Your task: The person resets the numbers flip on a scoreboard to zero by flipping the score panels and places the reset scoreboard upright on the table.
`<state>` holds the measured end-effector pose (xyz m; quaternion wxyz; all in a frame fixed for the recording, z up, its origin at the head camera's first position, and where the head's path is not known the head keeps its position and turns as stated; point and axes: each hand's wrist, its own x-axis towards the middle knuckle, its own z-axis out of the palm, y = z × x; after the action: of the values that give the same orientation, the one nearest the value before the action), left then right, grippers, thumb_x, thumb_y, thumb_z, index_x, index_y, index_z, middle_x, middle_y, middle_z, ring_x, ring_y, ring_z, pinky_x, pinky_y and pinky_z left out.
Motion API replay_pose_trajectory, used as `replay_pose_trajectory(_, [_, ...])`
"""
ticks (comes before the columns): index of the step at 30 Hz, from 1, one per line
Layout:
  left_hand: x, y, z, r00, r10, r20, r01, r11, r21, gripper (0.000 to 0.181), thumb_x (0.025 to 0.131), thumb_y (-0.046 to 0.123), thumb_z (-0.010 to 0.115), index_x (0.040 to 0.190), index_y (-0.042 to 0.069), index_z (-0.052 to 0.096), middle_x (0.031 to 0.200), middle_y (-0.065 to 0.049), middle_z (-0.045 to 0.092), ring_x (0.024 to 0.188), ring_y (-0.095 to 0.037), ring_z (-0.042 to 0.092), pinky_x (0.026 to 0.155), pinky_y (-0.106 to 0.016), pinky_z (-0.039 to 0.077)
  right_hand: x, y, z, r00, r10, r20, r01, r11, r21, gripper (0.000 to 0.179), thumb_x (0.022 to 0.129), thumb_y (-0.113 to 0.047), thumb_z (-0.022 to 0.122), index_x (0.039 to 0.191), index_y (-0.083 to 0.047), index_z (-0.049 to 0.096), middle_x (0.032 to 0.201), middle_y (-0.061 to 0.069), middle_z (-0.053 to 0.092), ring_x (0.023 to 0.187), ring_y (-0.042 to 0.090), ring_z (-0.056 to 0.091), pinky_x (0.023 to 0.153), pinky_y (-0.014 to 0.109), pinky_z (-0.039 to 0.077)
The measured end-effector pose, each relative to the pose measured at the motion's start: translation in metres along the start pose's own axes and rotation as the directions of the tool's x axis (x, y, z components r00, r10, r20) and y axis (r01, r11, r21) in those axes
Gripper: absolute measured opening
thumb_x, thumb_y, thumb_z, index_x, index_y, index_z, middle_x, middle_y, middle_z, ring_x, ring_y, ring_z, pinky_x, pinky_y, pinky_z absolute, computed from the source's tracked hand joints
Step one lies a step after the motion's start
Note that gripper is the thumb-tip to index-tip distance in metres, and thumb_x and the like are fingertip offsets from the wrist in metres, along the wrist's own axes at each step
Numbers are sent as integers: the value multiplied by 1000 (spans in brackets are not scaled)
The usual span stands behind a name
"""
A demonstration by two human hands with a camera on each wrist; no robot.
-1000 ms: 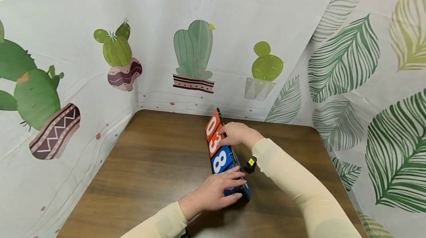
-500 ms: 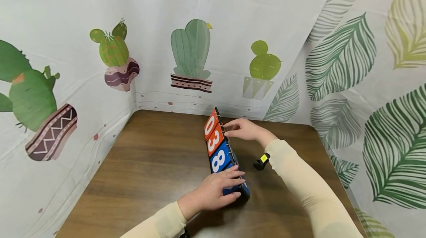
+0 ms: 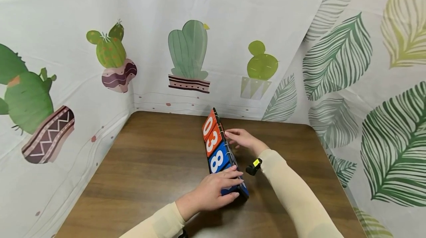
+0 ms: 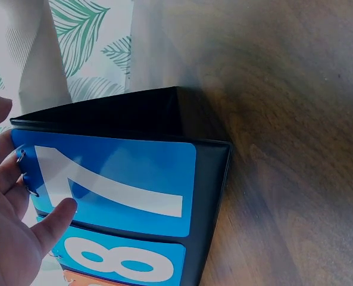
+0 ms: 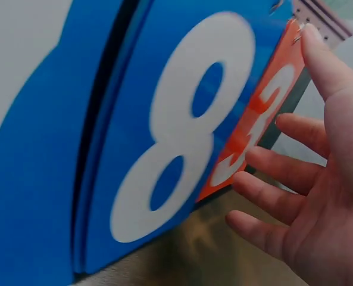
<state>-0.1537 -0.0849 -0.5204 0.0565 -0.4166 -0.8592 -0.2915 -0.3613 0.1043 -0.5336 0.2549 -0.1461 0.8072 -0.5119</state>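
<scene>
A tabletop flip scoreboard (image 3: 217, 160) stands like a tent on the table, its top ridge running away from me. Its left face has orange cards, 0 and 3, at the far end and a blue 8 card nearer. My left hand (image 3: 213, 190) grips the near end, fingers over the ridge; in the left wrist view, a fingertip rests on the blue 7 card (image 4: 116, 179). My right hand (image 3: 245, 139) is at the right face, fingers spread and loosely bent. In the right wrist view its thumb tip is at the rings above the orange 3 card (image 5: 262, 113).
The brown wooden table (image 3: 156, 156) extends on both sides of the scoreboard. A white curtain (image 3: 149, 9) printed with cacti and leaves hangs behind and beside it. A black wrist camera (image 3: 253, 167) sits below the right sleeve.
My right hand has left the front of the orange 3 card, drawn back right over the ridge, then lowered beside the right face. The left hand keeps its grip.
</scene>
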Motion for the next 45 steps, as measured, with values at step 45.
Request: replay_pose_trajectory(45, [-2,1,-3,1000,13,2,-13,1000,12,42,106,46,53,141,25,63,156,11,52,153,-19,39,116,-44,45,19,30,13,932,314,-183,-258,926,277,47,94,-40,74,126,-8,60,103,10,69,84,22,66,75,39,62])
